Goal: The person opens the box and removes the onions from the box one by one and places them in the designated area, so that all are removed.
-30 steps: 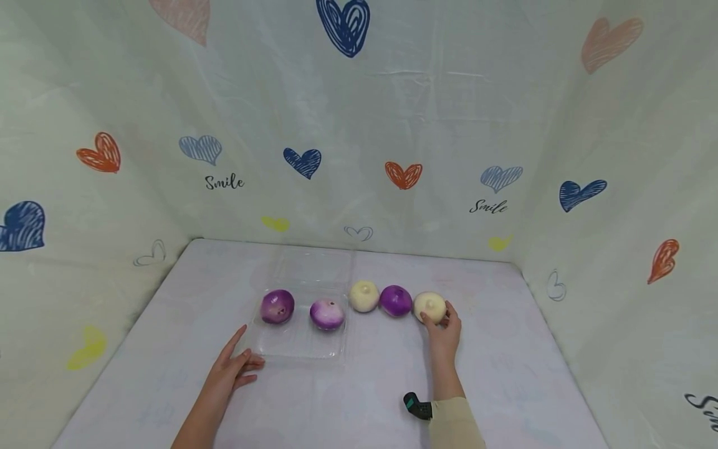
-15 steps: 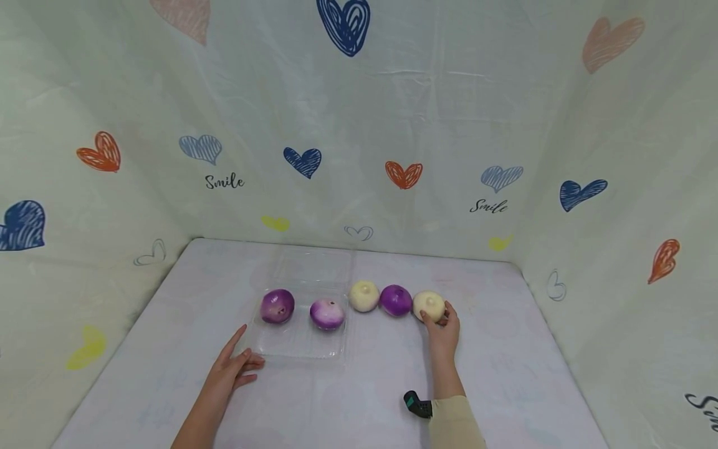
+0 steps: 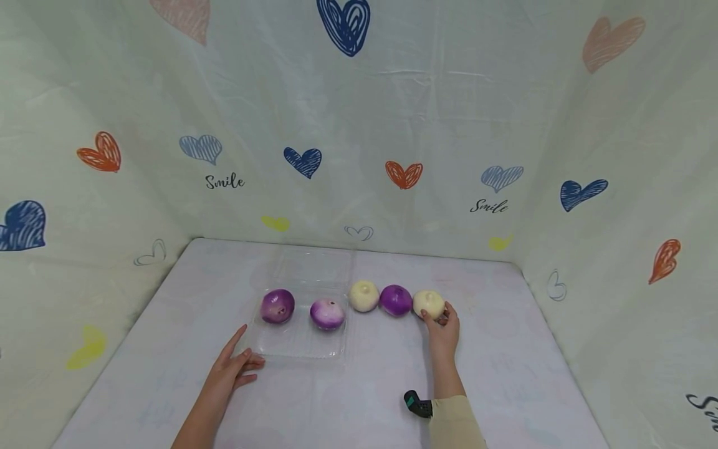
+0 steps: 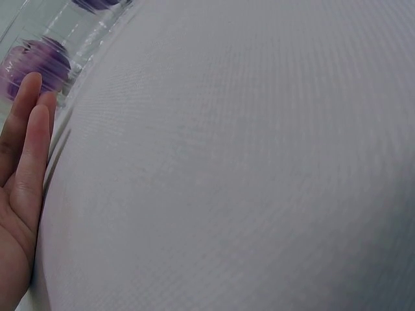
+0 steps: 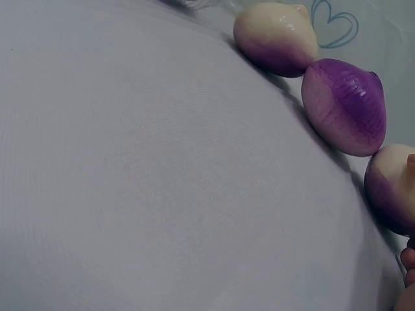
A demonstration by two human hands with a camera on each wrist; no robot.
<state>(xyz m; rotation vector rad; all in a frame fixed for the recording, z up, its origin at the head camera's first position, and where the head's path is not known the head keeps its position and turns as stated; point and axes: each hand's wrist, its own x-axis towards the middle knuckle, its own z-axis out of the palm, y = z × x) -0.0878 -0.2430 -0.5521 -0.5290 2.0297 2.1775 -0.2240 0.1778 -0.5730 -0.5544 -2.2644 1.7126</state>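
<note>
Our left hand [image 3: 225,372] lies fingers-out by the tray [image 3: 297,344]; we can't tell if it touches. Inside sit two onions [image 3: 277,306]. To its right line up a white onion [image 3: 364,296], a purple onion [image 3: 396,301] and the end onion [image 3: 429,302], which our right hand [image 3: 444,338] pinches; we should grip evenly, so its neighbour doesn't roll.

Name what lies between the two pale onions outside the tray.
A purple onion lies between the left pale onion and the right pale onion, in the head and right wrist views.
</note>
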